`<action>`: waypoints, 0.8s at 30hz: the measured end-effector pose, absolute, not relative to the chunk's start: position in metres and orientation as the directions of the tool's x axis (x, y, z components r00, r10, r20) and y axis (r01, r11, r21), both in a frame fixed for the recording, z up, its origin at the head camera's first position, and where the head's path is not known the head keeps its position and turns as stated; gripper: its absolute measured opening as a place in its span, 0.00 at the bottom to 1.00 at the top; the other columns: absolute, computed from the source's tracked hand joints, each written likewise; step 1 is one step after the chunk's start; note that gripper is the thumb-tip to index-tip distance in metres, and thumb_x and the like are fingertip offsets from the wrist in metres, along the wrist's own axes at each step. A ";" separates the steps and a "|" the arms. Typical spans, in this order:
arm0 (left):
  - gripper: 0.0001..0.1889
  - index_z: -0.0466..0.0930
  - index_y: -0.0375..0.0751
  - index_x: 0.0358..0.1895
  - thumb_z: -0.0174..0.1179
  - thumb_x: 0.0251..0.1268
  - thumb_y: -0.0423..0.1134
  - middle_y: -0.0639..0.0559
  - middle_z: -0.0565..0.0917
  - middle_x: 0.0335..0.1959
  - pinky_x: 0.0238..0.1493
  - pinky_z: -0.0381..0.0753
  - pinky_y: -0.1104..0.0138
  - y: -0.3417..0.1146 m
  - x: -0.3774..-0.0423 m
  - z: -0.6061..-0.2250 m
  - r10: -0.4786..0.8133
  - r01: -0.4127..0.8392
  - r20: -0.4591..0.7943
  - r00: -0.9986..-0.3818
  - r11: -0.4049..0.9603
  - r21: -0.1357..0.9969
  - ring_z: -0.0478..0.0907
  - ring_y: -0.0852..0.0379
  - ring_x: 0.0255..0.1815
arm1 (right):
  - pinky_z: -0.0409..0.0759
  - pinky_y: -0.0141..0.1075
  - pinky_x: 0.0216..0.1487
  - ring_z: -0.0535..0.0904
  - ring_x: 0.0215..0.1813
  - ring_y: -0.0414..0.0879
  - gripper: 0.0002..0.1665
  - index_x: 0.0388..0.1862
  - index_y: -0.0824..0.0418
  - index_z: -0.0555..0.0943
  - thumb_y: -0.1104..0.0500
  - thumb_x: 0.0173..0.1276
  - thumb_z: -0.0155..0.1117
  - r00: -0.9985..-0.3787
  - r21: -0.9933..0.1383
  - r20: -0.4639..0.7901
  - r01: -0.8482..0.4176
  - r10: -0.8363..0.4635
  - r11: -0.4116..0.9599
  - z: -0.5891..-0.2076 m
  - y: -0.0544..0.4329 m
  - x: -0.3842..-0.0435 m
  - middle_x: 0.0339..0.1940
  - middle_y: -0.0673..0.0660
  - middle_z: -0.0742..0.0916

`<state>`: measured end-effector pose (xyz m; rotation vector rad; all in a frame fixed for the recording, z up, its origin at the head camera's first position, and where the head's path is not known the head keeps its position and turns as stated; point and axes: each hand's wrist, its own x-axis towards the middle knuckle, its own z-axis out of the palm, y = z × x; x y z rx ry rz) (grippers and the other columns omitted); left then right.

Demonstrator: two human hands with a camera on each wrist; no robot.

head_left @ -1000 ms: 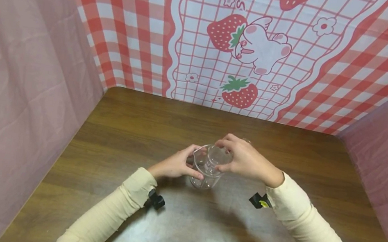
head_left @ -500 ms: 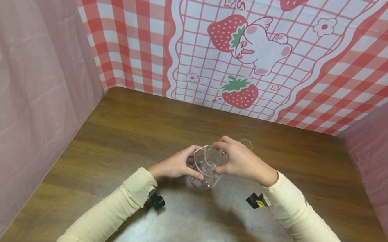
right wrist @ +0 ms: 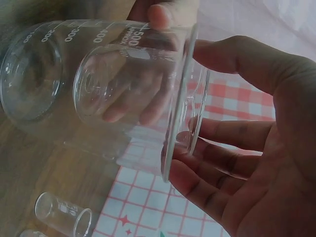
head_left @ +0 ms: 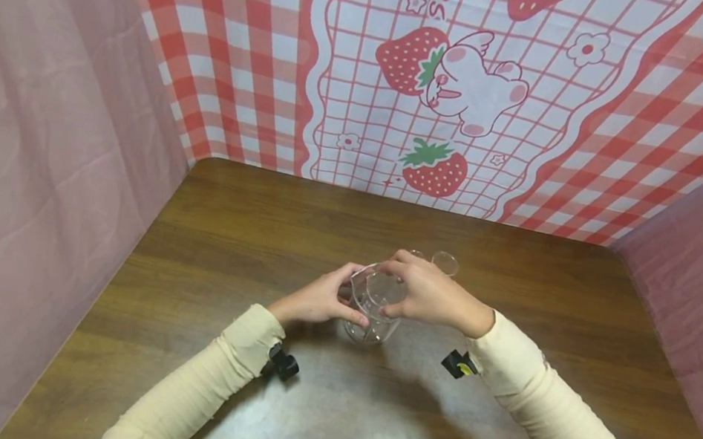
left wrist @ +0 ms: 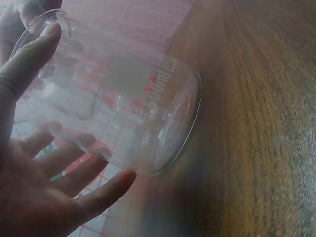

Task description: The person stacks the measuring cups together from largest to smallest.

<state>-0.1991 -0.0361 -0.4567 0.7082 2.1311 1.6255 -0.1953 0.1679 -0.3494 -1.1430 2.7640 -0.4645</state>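
Clear-glass large beaker [head_left: 370, 327]: upright on brown wooden table [head_left: 243, 219], clasped by left hand [head_left: 322, 298], presumably for steadiness. Smaller clear-glass beaker [right wrist: 133, 81]: partly inside, pinched near its rim by right hand [head_left: 432, 292], apparently for clearance.

Pink drapes [head_left: 41, 168] and strawberry-print cloth [head_left: 343, 83] border a brown table [head_left: 242, 227].

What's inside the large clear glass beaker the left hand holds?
A smaller clear glass beaker, its base short of the bottom of the large beaker, its rim projecting past the large rim. In the head view, the right hand covers part of that rim.
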 end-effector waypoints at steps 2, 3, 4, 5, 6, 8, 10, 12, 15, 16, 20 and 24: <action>0.41 0.60 0.38 0.69 0.73 0.51 0.33 0.37 0.72 0.68 0.62 0.80 0.56 -0.036 -0.199 -0.456 0.593 0.165 0.013 -0.805 0.203 0.965 0.71 0.41 0.67 | 0.85 0.40 0.43 0.81 0.42 0.51 0.37 0.54 0.68 0.80 0.55 0.45 0.80 -0.709 -0.315 0.008 -0.671 -0.705 0.671 -0.350 0.167 -0.195 0.44 0.60 0.83; 0.41 0.60 0.38 0.69 0.73 0.51 0.33 0.37 0.72 0.68 0.62 0.80 0.56 -0.036 -0.199 -0.456 0.594 0.164 0.013 -0.804 0.200 0.966 0.72 0.41 0.67 | 0.85 0.41 0.43 0.81 0.42 0.51 0.37 0.54 0.68 0.80 0.55 0.45 0.80 -0.708 -0.310 0.008 -0.673 -0.706 0.671 -0.350 0.167 -0.195 0.43 0.60 0.83; 0.41 0.60 0.38 0.69 0.73 0.51 0.33 0.37 0.72 0.67 0.62 0.80 0.55 -0.036 -0.199 -0.456 0.596 0.162 0.013 -0.803 0.198 0.967 0.72 0.41 0.67 | 0.85 0.41 0.43 0.82 0.42 0.52 0.37 0.54 0.68 0.80 0.55 0.45 0.80 -0.707 -0.305 0.007 -0.674 -0.707 0.672 -0.350 0.166 -0.195 0.43 0.60 0.83; 0.41 0.60 0.38 0.69 0.73 0.51 0.33 0.37 0.72 0.67 0.62 0.80 0.56 -0.036 -0.199 -0.456 0.596 0.161 0.013 -0.803 0.197 0.967 0.72 0.41 0.67 | 0.85 0.41 0.43 0.81 0.41 0.52 0.36 0.54 0.68 0.80 0.55 0.45 0.79 -0.705 -0.299 0.007 -0.678 -0.709 0.671 -0.350 0.166 -0.195 0.43 0.60 0.83; 0.41 0.60 0.38 0.68 0.73 0.51 0.33 0.37 0.72 0.67 0.62 0.80 0.56 -0.036 -0.198 -0.456 0.596 0.164 0.015 -0.803 0.196 0.967 0.72 0.41 0.67 | 0.85 0.41 0.42 0.81 0.41 0.51 0.36 0.54 0.67 0.81 0.54 0.45 0.79 -0.704 -0.294 0.007 -0.680 -0.710 0.671 -0.350 0.165 -0.195 0.42 0.60 0.83; 0.41 0.60 0.38 0.68 0.73 0.51 0.34 0.37 0.72 0.67 0.62 0.80 0.56 -0.036 -0.198 -0.455 0.597 0.166 0.017 -0.802 0.196 0.967 0.72 0.41 0.67 | 0.84 0.41 0.42 0.81 0.40 0.52 0.36 0.54 0.67 0.81 0.54 0.45 0.79 -0.702 -0.284 0.009 -0.684 -0.712 0.672 -0.351 0.165 -0.195 0.42 0.60 0.83; 0.41 0.60 0.38 0.68 0.73 0.51 0.34 0.37 0.72 0.67 0.62 0.80 0.56 -0.036 -0.198 -0.456 0.597 0.169 0.018 -0.802 0.197 0.966 0.72 0.41 0.67 | 0.84 0.41 0.41 0.81 0.39 0.51 0.36 0.53 0.67 0.81 0.54 0.45 0.79 -0.702 -0.276 0.011 -0.686 -0.712 0.673 -0.351 0.164 -0.195 0.41 0.60 0.83; 0.41 0.60 0.38 0.68 0.73 0.51 0.34 0.37 0.72 0.67 0.62 0.80 0.57 -0.036 -0.198 -0.456 0.597 0.170 0.020 -0.802 0.197 0.966 0.72 0.42 0.66 | 0.83 0.40 0.40 0.80 0.38 0.50 0.35 0.53 0.67 0.81 0.53 0.45 0.79 -0.702 -0.266 0.015 -0.690 -0.712 0.674 -0.352 0.164 -0.196 0.41 0.59 0.84; 0.40 0.60 0.38 0.68 0.73 0.51 0.34 0.38 0.72 0.67 0.62 0.80 0.57 -0.036 -0.199 -0.456 0.597 0.169 0.018 -0.802 0.198 0.966 0.72 0.42 0.66 | 0.82 0.38 0.38 0.78 0.35 0.46 0.35 0.52 0.66 0.82 0.53 0.45 0.80 -0.696 -0.246 0.018 -0.699 -0.718 0.671 -0.354 0.163 -0.197 0.39 0.57 0.83; 0.40 0.60 0.38 0.68 0.73 0.52 0.34 0.38 0.72 0.67 0.62 0.80 0.57 -0.036 -0.199 -0.456 0.597 0.168 0.017 -0.802 0.198 0.966 0.72 0.42 0.66 | 0.82 0.38 0.37 0.78 0.35 0.45 0.35 0.52 0.66 0.82 0.53 0.45 0.80 -0.693 -0.239 0.020 -0.703 -0.721 0.670 -0.355 0.163 -0.197 0.38 0.57 0.83; 0.40 0.60 0.39 0.68 0.73 0.52 0.34 0.38 0.72 0.67 0.62 0.80 0.58 -0.036 -0.199 -0.457 0.599 0.166 0.017 -0.800 0.195 0.967 0.72 0.42 0.67 | 0.84 0.41 0.41 0.79 0.36 0.45 0.35 0.53 0.65 0.82 0.53 0.45 0.80 -0.683 -0.207 0.013 -0.716 -0.730 0.666 -0.357 0.162 -0.197 0.39 0.56 0.83; 0.40 0.60 0.39 0.68 0.72 0.52 0.34 0.38 0.71 0.68 0.63 0.80 0.58 -0.037 -0.199 -0.458 0.603 0.174 0.022 -0.798 0.195 0.965 0.71 0.42 0.68 | 0.85 0.45 0.46 0.82 0.40 0.49 0.36 0.55 0.63 0.81 0.52 0.45 0.80 -0.672 -0.180 0.006 -0.729 -0.740 0.661 -0.358 0.161 -0.197 0.41 0.57 0.83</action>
